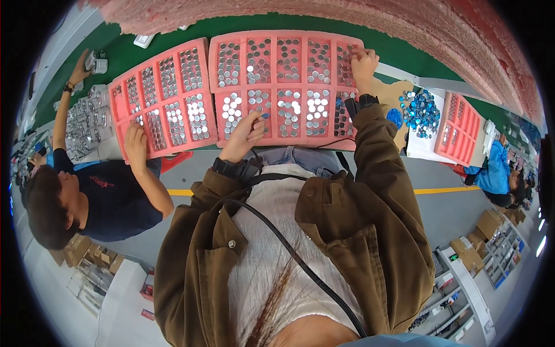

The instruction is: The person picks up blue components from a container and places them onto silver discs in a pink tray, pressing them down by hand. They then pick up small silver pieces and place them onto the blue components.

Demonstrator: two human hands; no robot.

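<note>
A pink foam tray (273, 88) split into compartments lies in front of me, with round silvery discs (318, 106) spread in them. Over its near edge, my left hand (244, 137) is closed, with a small blue piece (265, 115) at its fingertips. My right hand (364, 68) reaches to the far right compartment, its fingers curled down at the discs there. Whatever those fingers pinch, if anything, is hidden. Black bands circle both my wrists, and a dark cable runs near the tray's near edge.
A second pink tray (166, 102) of discs adjoins on the left, where a co-worker (110, 196) has one hand over it and the other on a device among clear-wrapped parts (87, 124). At right are a pile of blue discs (420, 110) and another pink tray (459, 130). Pink foam (347, 20) overhangs the far side.
</note>
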